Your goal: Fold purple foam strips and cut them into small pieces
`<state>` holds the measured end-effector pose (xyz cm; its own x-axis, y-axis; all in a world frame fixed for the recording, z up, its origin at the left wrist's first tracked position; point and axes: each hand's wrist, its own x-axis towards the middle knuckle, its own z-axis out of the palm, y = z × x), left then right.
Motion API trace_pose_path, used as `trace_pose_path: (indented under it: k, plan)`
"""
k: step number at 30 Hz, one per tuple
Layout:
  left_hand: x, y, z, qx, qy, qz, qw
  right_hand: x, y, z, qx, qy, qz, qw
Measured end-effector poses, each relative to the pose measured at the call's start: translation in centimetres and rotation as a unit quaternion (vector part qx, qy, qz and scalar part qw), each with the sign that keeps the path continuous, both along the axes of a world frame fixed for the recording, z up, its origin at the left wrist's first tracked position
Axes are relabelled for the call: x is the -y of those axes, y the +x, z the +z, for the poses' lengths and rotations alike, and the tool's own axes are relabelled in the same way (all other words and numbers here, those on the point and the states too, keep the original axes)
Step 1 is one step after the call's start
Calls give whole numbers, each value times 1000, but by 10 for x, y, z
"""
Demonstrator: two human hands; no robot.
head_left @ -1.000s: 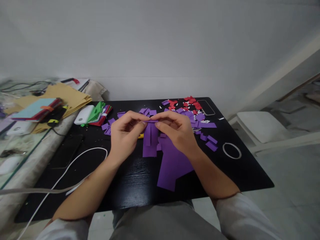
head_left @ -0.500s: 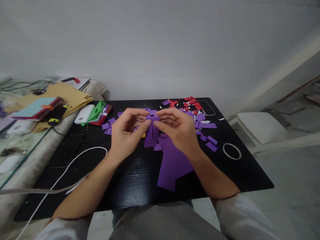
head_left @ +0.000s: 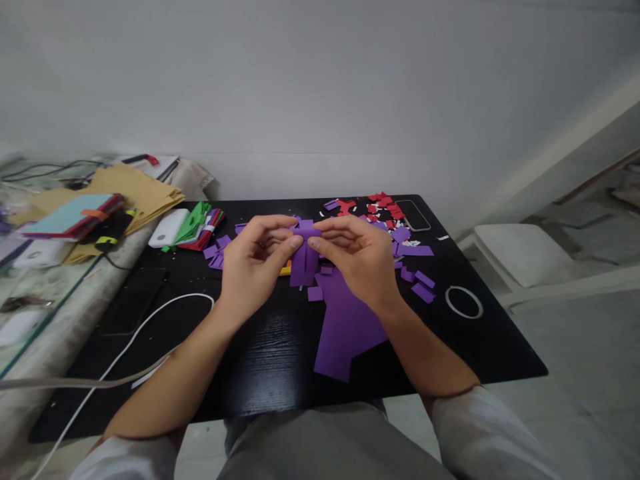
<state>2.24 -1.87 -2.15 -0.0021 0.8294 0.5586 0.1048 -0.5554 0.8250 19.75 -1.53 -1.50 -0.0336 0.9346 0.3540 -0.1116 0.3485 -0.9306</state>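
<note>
Between my two hands is a folded purple paper piece [head_left: 303,263], held up over the black table. My left hand [head_left: 257,257] pinches its left side between thumb and fingers. On the right side, my right hand [head_left: 357,260] grips the same piece with its thumb in front and fingers behind. A large purple sheet [head_left: 345,327] lies on the table below my right hand and forearm. Beside it rests a small purple square [head_left: 315,293]. Something yellow [head_left: 285,269], partly hidden, shows next to my left thumb.
Red scraps [head_left: 385,202] and purple pieces [head_left: 424,287] lie at the back right, near a white ring [head_left: 464,303]. Green paper strips [head_left: 195,223], a dark phone [head_left: 133,301] and a white cable [head_left: 175,300] are on the left. A white stool [head_left: 520,253] stands at right.
The held purple piece has tilted slightly, its lower end now higher and its top band more fully showing. Both hands stay closed on it in nearly the same place.
</note>
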Motion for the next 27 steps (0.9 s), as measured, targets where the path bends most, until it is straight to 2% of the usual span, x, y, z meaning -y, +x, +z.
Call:
trace_pose_path:
  k: [4,13,21,27]
  plan:
    - [0,-3,0,-13,-21,-24,999,-1,0,-1,-9,-1,-4,1000]
    - [3,-6,1,-46,-42,-10,998,0,3,2,-1,-24,23,999]
    - [4,-6,2,-75,-45,4,996,-2,4,1,16,-10,7,1000]
    - [3,-7,5,-88,-56,-11,994,-1,2,0,14,-9,7,1000]
